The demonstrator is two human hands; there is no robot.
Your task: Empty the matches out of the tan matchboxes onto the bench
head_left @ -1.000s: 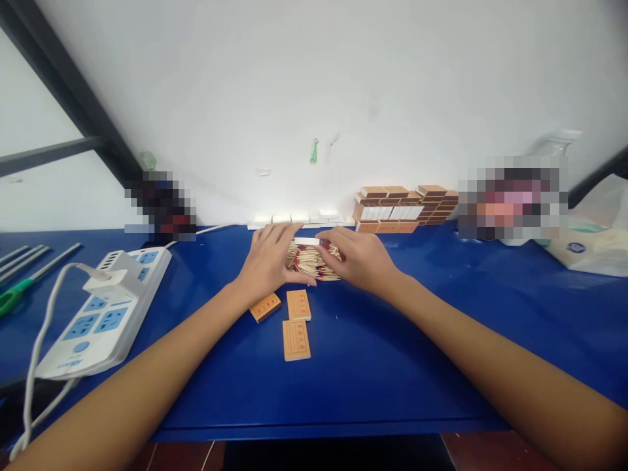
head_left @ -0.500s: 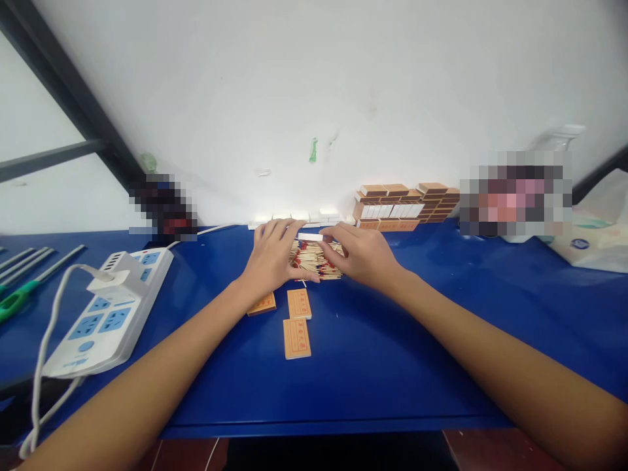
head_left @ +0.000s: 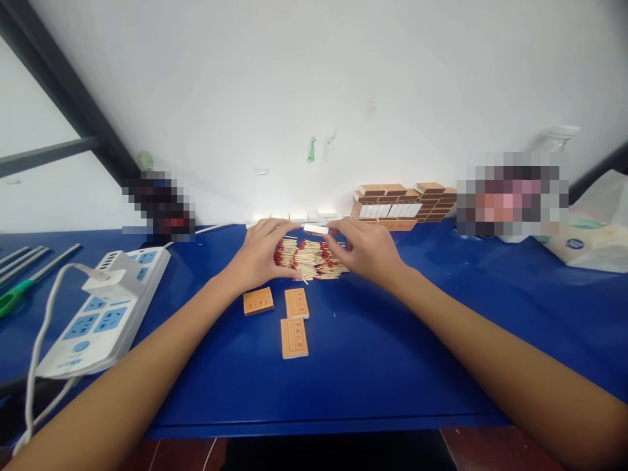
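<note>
The right hand pinches a small white tray over the match pile on the blue bench, while the left hand rests half-curled on the pile's left edge, gripping nothing.

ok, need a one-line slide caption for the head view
Both hands, left hand and right hand, over a pile of matches on a blue table, right hand holding a white tray; three matchboxes nearby.
</note>
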